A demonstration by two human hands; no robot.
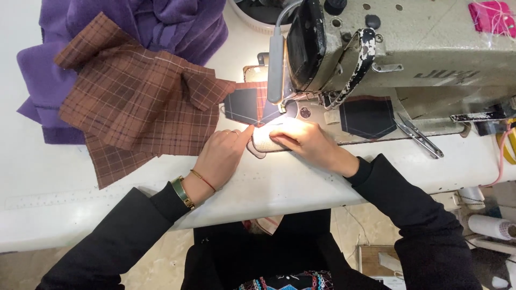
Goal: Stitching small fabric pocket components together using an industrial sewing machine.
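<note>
My left hand (224, 153) lies flat on the white table (64, 177), fingers pointing at a small dark navy pocket piece (244, 106) with a plaid strip under the sewing machine's needle. My right hand (303, 140) presses a small pale fabric piece (263, 140) flat beside the needle, in the lamp's glare. Both hands touch cloth; neither grips anything. Black sleeves cover both arms, and the left wrist wears a gold bracelet and a thin cord.
A grey-green sewing machine (408, 48) fills the upper right. Brown plaid fabric (134, 102) and purple cloth (161, 21) lie at the upper left. Another dark pocket piece (368, 117) and thread snips (419, 137) sit right of the needle. A pink item (492, 16) rests on the machine.
</note>
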